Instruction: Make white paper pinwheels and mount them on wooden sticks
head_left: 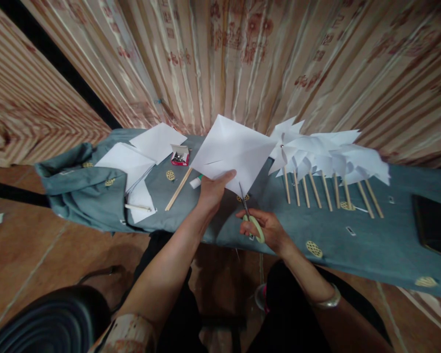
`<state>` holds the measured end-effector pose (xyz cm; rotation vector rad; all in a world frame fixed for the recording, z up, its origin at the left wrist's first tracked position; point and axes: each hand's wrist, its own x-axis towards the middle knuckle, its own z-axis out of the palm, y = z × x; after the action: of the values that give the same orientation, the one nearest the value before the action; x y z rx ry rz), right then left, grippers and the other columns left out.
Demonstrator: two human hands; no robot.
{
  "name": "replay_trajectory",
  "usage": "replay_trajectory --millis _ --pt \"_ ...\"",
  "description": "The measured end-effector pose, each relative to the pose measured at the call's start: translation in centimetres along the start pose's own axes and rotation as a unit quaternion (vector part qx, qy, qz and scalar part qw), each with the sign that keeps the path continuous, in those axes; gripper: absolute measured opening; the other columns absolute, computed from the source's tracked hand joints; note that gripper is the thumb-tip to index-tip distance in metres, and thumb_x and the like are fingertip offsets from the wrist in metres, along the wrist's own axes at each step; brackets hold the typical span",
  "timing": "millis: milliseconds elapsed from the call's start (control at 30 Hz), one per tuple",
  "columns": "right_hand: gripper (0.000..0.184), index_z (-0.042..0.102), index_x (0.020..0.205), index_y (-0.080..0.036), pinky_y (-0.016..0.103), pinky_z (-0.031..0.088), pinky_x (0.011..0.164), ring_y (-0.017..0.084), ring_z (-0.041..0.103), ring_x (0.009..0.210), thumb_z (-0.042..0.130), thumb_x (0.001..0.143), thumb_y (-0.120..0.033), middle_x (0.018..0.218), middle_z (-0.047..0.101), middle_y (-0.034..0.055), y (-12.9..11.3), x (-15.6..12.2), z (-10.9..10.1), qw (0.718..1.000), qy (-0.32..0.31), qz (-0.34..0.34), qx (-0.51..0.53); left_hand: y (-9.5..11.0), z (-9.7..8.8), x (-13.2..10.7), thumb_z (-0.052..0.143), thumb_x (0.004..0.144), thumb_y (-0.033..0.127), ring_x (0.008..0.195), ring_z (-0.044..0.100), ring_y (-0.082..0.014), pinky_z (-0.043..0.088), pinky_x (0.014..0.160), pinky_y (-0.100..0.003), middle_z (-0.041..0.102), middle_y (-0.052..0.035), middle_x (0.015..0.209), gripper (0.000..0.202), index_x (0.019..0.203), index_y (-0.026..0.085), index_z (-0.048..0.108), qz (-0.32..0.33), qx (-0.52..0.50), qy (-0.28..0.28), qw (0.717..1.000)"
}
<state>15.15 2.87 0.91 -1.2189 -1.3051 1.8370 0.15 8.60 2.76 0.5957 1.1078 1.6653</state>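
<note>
My left hand [213, 189] is closed on the lower edge of a white paper square [232, 149], holding it up above the table. Creases and a short cut show across the sheet. My right hand [265, 229] grips scissors [250, 215] with pale green handles. Their blades point up toward the paper's bottom corner.
The table [371, 240] wears a grey-blue cloth. Several finished white paper pinwheels [327, 157] on wooden sticks lie at the right. White sheets [139, 157], a small box of pins [180, 156], a loose stick [178, 189] and a glue stick [195, 182] lie left. A dark tablet [435, 225] sits far right.
</note>
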Motion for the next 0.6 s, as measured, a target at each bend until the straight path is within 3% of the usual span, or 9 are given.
replay_trajectory --millis 600 --pt "0.047 0.066 0.081 -0.018 0.024 0.042 0.047 0.01 0.054 0.047 0.085 0.05 -0.047 0.055 0.061 -0.0033 -0.22 0.1 0.39 0.999 0.012 0.013 0.037 0.2 -0.11 -0.03 0.081 0.055 0.017 0.08 0.069 -0.0216 0.054 0.078 -0.034 0.075 -0.0062 0.085 0.04 0.094 0.016 0.071 -0.006 -0.009 0.009 1.0"
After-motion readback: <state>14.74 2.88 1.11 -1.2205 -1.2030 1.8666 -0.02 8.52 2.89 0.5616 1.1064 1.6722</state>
